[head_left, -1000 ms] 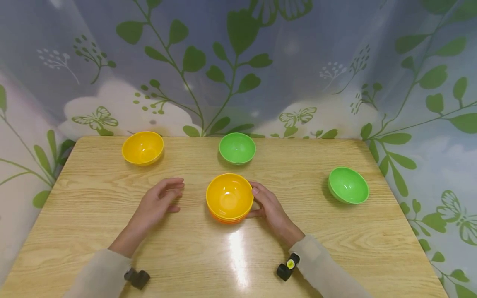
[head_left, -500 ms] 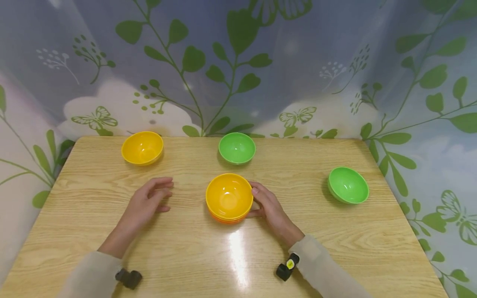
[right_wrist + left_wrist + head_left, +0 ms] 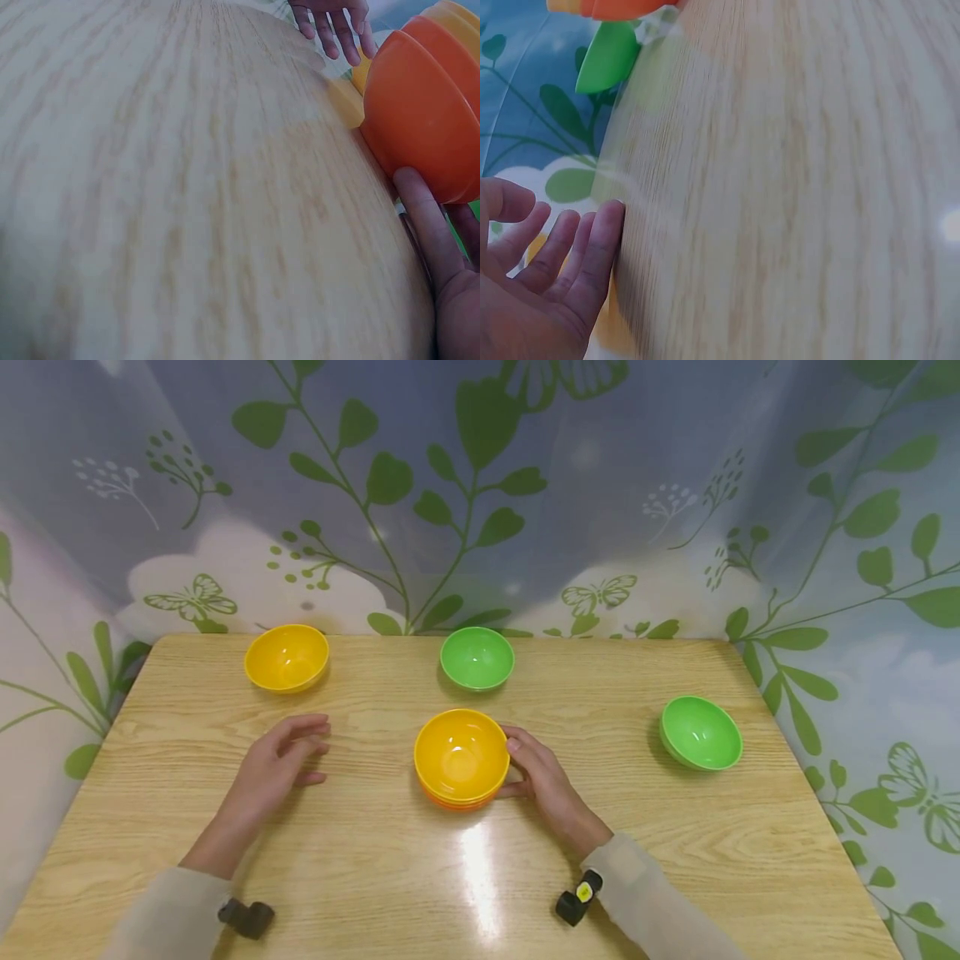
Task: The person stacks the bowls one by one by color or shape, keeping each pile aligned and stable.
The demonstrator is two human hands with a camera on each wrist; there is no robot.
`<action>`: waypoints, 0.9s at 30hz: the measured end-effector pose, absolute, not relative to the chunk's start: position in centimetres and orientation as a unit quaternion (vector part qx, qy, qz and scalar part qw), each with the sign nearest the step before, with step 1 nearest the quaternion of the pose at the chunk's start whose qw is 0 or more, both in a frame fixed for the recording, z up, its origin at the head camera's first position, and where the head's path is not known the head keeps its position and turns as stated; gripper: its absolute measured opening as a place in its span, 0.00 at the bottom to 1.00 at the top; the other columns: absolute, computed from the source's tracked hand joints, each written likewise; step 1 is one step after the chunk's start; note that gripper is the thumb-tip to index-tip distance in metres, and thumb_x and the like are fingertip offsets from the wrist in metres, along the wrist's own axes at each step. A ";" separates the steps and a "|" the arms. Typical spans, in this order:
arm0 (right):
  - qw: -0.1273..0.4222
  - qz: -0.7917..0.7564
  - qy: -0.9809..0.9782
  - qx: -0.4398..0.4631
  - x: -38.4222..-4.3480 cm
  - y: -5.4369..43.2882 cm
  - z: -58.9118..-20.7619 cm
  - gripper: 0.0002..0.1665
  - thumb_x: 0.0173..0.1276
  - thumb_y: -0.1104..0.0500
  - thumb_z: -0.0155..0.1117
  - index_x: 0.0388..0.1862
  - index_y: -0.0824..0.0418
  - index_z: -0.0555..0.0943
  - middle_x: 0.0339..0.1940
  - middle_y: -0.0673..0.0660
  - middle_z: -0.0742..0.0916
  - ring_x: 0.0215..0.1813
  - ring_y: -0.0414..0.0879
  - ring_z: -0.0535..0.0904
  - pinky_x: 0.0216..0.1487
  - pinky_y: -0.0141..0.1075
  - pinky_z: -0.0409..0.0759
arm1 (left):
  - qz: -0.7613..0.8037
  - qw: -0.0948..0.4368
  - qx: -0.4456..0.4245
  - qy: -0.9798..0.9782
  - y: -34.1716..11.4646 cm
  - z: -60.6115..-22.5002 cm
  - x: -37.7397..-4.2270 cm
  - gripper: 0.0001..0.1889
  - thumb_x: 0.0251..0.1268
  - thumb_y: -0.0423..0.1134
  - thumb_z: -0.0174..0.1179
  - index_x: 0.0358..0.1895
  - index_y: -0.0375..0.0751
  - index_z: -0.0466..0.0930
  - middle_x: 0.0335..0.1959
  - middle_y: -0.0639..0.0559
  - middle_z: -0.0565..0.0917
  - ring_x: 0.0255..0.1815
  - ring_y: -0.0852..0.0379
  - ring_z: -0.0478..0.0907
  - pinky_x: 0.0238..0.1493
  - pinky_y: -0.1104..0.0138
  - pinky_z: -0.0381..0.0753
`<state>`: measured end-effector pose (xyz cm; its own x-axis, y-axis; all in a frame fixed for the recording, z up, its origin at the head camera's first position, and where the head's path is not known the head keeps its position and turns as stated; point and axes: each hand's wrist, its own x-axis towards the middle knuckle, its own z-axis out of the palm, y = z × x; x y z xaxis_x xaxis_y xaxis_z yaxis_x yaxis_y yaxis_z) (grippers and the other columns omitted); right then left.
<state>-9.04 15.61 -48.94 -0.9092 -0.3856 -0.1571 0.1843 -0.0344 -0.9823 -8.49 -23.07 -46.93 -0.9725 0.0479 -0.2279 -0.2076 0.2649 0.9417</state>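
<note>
A stack of nested bowls [image 3: 461, 756] stands upright at the middle of the table, yellow on top and orange below. My right hand [image 3: 543, 777] holds the stack at its right side, fingers and thumb against the bowls. In the right wrist view the thumb [image 3: 424, 214] lies against the lowest orange bowl [image 3: 420, 105], near its base. My left hand [image 3: 273, 764] is well to the left of the stack, fingers loosely bent and nothing in them. The left wrist view shows those fingers [image 3: 596, 255] spread apart low beside the tabletop.
Single bowls stand around the stack on the wooden table [image 3: 360, 877]: a yellow bowl [image 3: 287, 660] at the back left, a green bowl [image 3: 477, 660] at the back middle and another green bowl [image 3: 701, 735] at the right. A patterned curtain [image 3: 600, 510] hangs behind the table's back edge.
My left hand has drawn left, away from the stack, at a steady pace. The right hand and all the bowls stay where they were.
</note>
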 end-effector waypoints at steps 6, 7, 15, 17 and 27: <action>0.200 -0.716 0.665 -0.075 -9.0 15.7 -49.0 0.34 0.90 0.44 0.45 0.83 0.62 0.69 0.83 0.62 0.74 0.79 0.57 0.75 0.52 0.47 0.94 | 0.605 0.096 -0.061 0.788 -24.2 -47.3 -8.6 0.25 0.90 0.41 0.50 0.80 0.35 0.69 0.77 0.34 0.75 0.54 0.70 0.82 0.51 0.65 0.94; 0.200 -0.715 0.665 -0.075 -9.0 15.7 -49.0 0.34 0.90 0.44 0.45 0.83 0.62 0.69 0.83 0.62 0.74 0.79 0.57 0.75 0.52 0.47 0.94 | 0.604 0.095 -0.063 0.789 -24.4 -47.3 -8.6 0.25 0.90 0.42 0.50 0.80 0.36 0.69 0.77 0.34 0.74 0.54 0.70 0.82 0.51 0.65 0.94; 0.198 -0.714 0.667 -0.073 -9.0 15.6 -49.0 0.34 0.90 0.44 0.45 0.83 0.62 0.69 0.83 0.61 0.74 0.81 0.59 0.73 0.52 0.46 0.94 | 0.601 0.094 -0.082 0.789 -25.3 -47.4 -8.5 0.25 0.91 0.44 0.49 0.80 0.35 0.69 0.77 0.35 0.74 0.54 0.72 0.82 0.51 0.64 0.94; 0.200 -0.712 0.669 -0.071 -9.1 15.6 -48.9 0.34 0.90 0.43 0.44 0.83 0.61 0.69 0.83 0.61 0.73 0.82 0.60 0.72 0.52 0.46 0.94 | 0.602 0.091 -0.084 0.789 -25.6 -47.4 -8.5 0.25 0.91 0.44 0.49 0.79 0.35 0.69 0.76 0.36 0.74 0.54 0.71 0.82 0.51 0.64 0.94; 0.200 -0.708 0.674 -0.066 -9.0 15.6 -49.0 0.34 0.90 0.43 0.44 0.83 0.60 0.69 0.83 0.61 0.74 0.81 0.60 0.73 0.52 0.45 0.94 | 0.597 0.079 -0.109 0.791 -26.6 -47.5 -8.7 0.27 0.92 0.48 0.46 0.81 0.36 0.67 0.78 0.39 0.71 0.56 0.69 0.80 0.51 0.63 0.94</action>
<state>-9.04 15.63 -48.95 -0.9116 -0.3718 -0.1753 0.1932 -0.0111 -0.9811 -8.72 -26.61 -47.46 -0.9638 -0.0778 -0.2550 -0.2665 0.2630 0.9273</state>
